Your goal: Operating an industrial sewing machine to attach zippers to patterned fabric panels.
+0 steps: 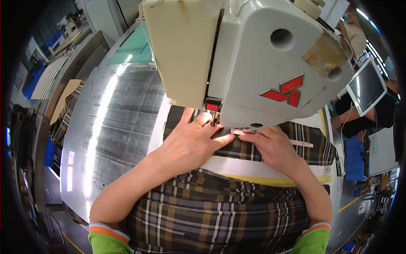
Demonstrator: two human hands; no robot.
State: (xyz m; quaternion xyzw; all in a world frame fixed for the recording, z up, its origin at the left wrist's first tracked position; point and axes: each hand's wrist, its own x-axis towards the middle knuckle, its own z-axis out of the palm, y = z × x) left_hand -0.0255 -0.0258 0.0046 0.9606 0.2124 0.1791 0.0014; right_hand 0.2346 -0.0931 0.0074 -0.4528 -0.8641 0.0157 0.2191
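Under the head of a sewing machine (262,63), a piece of dark plaid fabric (313,131) lies on a white sheet (224,164) with yellow edging. My left hand (188,142), a gold ring on one finger, rests on this fabric with its fingers apart, beside the needle area. Its thumb reaches a small pale pink strip (237,131). From the other side, my right hand (275,148) pinches at that strip, thumb and index close together. Another pale pink length (302,144) sticks out past the right hand; whether both are one piece is hidden.
More plaid cloth (215,211) drapes below my forearms. A scratched metal tabletop (114,127) extends to the left, with a green sheet (133,46) behind it. At the right hangs a tablet screen (367,86). Another person (355,31) is in the far right background.
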